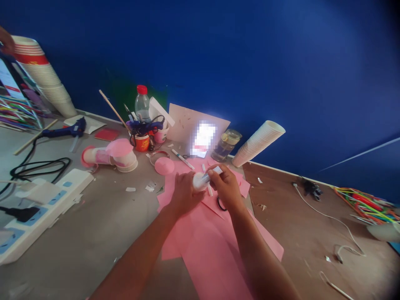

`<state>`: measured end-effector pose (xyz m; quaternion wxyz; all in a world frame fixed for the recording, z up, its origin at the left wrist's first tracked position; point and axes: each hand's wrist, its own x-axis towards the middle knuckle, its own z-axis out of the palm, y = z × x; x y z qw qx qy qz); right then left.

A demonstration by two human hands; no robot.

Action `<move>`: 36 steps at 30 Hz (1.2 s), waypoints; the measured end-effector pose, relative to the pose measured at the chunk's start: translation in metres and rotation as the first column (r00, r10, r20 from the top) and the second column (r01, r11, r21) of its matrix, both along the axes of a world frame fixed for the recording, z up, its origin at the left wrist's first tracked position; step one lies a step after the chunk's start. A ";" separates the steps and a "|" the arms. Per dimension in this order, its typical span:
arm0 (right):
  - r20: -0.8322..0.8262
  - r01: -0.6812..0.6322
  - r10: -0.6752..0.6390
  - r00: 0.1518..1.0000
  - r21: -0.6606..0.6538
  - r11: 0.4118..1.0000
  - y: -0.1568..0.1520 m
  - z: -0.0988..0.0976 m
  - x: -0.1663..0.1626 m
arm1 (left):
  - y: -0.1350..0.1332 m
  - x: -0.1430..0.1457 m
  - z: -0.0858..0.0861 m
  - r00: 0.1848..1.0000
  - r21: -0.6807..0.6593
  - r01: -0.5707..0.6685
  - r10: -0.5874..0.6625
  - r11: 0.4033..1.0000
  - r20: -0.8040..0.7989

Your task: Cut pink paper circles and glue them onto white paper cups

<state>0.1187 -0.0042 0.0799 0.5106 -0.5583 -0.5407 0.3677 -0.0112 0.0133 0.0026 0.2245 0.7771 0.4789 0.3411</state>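
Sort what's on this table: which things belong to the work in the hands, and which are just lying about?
In use:
left hand and right hand, together gripping a small white roll
pink paper sheets beneath them

Lying about:
glue gun
power strip
water bottle
tipped cup stack
glass jar
coloured straws

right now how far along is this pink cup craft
Looks done: a pink-covered cup piece lies on its side, and a pink circle is cut out near it. In hand: the left hand and right hand both pinch a small white roll above the pink sheets. Seemingly left: the sheets are mostly whole, and the stack of plain cups lies untouched.
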 end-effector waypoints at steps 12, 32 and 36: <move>0.447 0.002 0.021 0.894 -0.051 0.999 -0.012 0.021 0.007 | -0.001 -0.001 -0.005 0.997 -0.037 0.043 -0.045 0.998 -0.069; 0.438 0.128 -0.203 0.876 0.194 0.973 -0.014 0.021 0.008 | -0.001 0.001 0.006 1.000 0.046 0.027 -0.026 0.999 -0.016; 0.364 0.129 -0.175 0.915 0.148 0.981 -0.010 0.021 0.010 | -0.001 0.001 0.008 1.000 0.047 0.023 -0.023 0.999 -0.016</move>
